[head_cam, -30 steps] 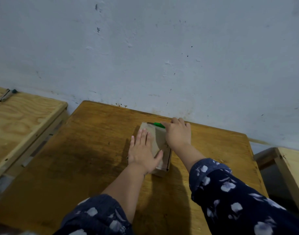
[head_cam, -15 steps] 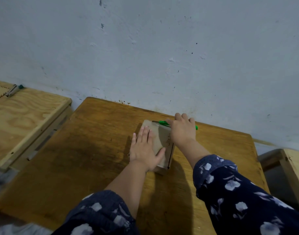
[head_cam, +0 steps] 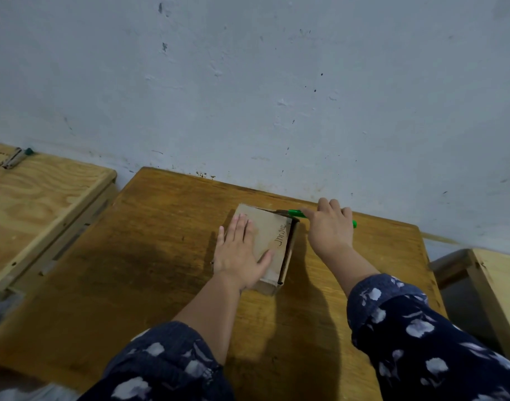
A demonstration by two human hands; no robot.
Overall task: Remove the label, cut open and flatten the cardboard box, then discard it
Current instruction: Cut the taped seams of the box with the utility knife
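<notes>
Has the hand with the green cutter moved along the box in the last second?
Yes. The right hand holding the green-handled cutter has slid rightward along the far edge of the small brown cardboard box, from over its far end to past its right corner.

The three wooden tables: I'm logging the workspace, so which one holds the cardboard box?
The darker brown middle table against the wall holds the small brown cardboard box; the paler plywood tables at left and right do not.
</notes>
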